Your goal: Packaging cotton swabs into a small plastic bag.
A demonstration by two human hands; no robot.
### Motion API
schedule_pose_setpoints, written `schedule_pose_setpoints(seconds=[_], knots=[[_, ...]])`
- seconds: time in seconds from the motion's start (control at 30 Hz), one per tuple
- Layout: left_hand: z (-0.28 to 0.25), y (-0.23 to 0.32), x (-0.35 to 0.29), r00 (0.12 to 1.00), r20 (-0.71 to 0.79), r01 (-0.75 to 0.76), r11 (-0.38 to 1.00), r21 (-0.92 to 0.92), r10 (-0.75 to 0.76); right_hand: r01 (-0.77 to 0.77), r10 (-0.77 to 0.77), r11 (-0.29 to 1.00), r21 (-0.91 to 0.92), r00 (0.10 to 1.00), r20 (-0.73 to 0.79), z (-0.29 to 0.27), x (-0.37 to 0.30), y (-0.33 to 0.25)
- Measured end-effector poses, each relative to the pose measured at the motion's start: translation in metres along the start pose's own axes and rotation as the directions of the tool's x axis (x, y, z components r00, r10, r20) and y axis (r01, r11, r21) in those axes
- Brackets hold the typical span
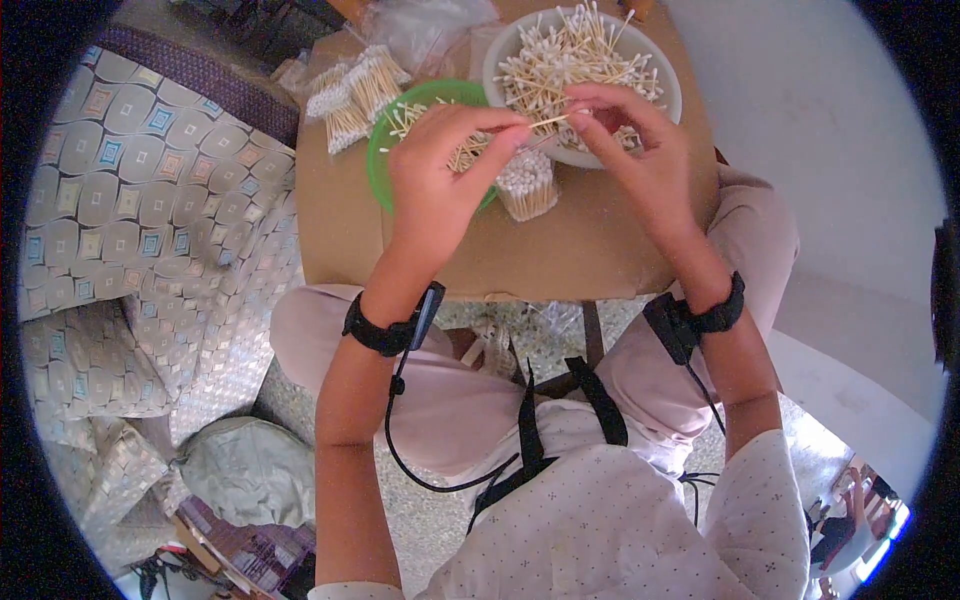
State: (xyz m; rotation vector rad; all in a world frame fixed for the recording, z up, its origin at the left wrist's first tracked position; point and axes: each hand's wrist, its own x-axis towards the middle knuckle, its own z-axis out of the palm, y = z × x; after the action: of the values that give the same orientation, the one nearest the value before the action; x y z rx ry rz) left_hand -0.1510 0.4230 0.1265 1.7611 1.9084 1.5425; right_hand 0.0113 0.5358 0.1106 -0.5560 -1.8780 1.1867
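My left hand (pixel 447 160) and my right hand (pixel 640 143) are raised over the table, each pinching with thumb and forefinger. Between their fingertips stretches a cotton swab (pixel 548 122) with a pale stick. Below it, a packed bundle of cotton swabs (pixel 527 187) stands on the brown tabletop. Behind my left hand is a green bowl (pixel 377 172) with loose swabs, partly hidden by the hand. A larger white bowl (pixel 672 85), heaped with loose swabs, lies behind my right hand.
More bundled swabs (pixel 362 88) lie at the table's far left, beside clear plastic bags (pixel 425 30). The brown table (pixel 560 262) ends just before my knees. A patterned covered seat (pixel 150 200) is at left, a pale wall (pixel 820 150) at right. Cables hang from both wristbands.
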Motion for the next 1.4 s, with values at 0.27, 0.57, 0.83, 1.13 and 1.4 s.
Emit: schedule_pose_setpoints(seconds=[0.27,0.57,0.83,1.13,1.4], knots=[[0.002,0.005,-0.003,0.986,0.052,0.164,0.94,-0.298,-0.156,0.289,-0.258,0.931,-0.221,0.953,0.16,0.009,-0.006,0.005],[0.003,0.0,-0.005,0.991,0.101,0.11,0.968,-0.224,-0.089,0.167,-0.145,0.98,-0.104,0.971,0.192,0.006,-0.006,-0.001],[0.0,0.004,-0.004,0.984,0.167,0.1,0.967,-0.235,-0.062,0.063,-0.065,0.997,0.055,0.997,0.047,0.008,-0.003,0.006],[-0.022,0.011,0.004,0.938,0.021,0.329,0.872,-0.361,-0.346,0.312,-0.256,0.901,-0.302,0.943,0.212,0.002,0.001,0.004],[-0.024,-0.002,0.002,0.942,0.252,0.254,0.962,-0.097,-0.223,0.357,-0.256,0.89,-0.284,0.906,0.337,0.0,0.002,0.01]])
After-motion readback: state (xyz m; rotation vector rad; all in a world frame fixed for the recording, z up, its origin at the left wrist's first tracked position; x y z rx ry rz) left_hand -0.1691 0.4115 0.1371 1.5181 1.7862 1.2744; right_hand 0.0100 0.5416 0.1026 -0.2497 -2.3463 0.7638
